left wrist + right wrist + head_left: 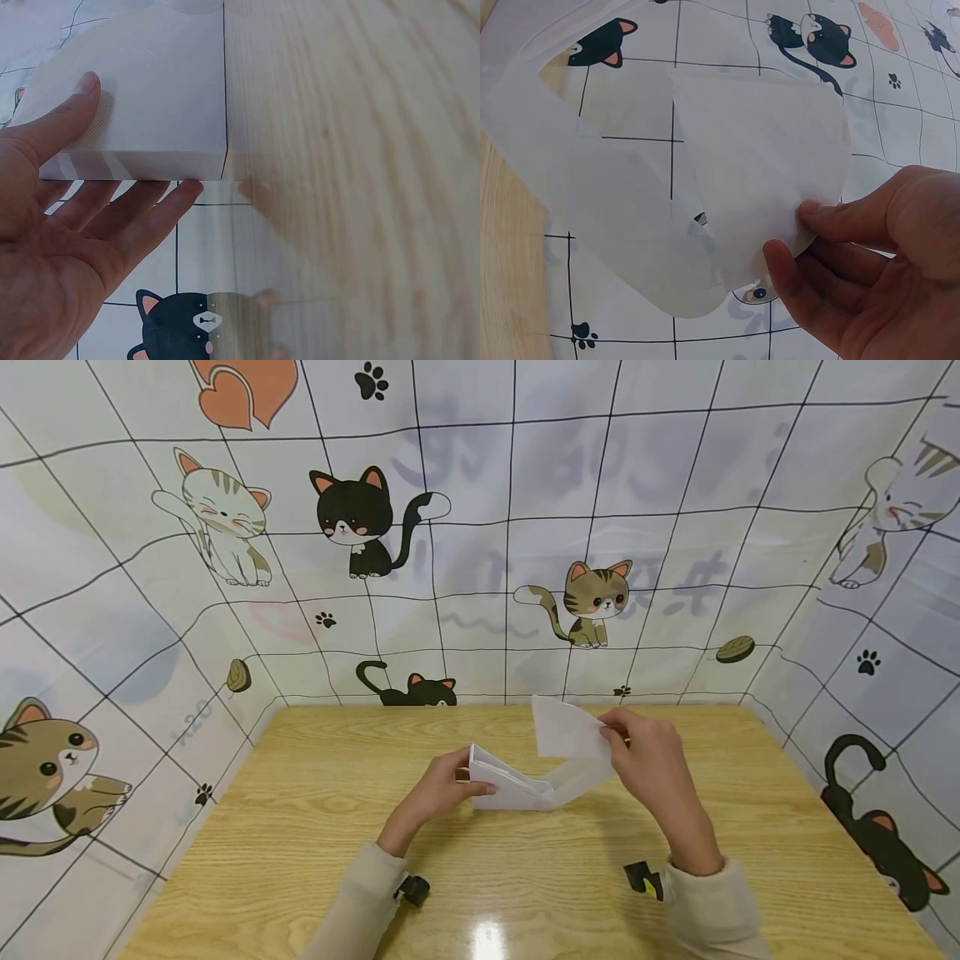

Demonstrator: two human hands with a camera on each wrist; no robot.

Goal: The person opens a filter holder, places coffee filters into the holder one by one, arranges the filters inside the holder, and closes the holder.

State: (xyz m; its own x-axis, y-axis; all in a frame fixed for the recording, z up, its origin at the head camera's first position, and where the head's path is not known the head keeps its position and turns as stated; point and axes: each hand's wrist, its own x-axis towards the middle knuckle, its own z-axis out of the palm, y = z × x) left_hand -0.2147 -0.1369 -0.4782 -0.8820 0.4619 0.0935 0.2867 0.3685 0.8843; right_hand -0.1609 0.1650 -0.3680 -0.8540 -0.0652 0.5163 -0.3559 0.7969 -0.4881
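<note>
My left hand [442,787] grips the left end of a thin white box [504,789] just over the table. In the left wrist view its thumb lies on the box's broad textured face and the fingertips touch the narrow side. From the box's right side a thin white sheet [622,217] stretches up to the right and doubles back. Thumb and fingers of my right hand [651,760] pinch this sheet near the fold. Its upper part [566,729] stands up loosely, with a finely toothed edge in the right wrist view. The box's inside is mostly hidden.
A wood-grain table [315,852] lies under both hands. Behind it and at both sides stands a white grid-patterned cloth [480,552] printed with cartoon cats. Small black devices [412,889] sit at the cuffs of the light sleeves [712,910].
</note>
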